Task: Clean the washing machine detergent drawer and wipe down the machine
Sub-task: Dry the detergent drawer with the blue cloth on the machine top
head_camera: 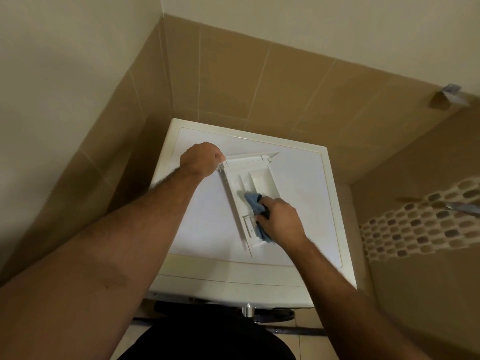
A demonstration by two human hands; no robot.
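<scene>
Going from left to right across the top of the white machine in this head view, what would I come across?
Left hand gripping the drawer's far corner → white plastic detergent drawer lying on the white washing machine top → blue cloth → right hand holding that cloth.

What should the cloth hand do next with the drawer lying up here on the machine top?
Probably slide the blue cloth up into the far compartments. The right hand grips it over the near half of the detergent drawer, while the left hand holds the drawer's far corner steady on the washing machine; the far pockets lie uncovered.
</scene>
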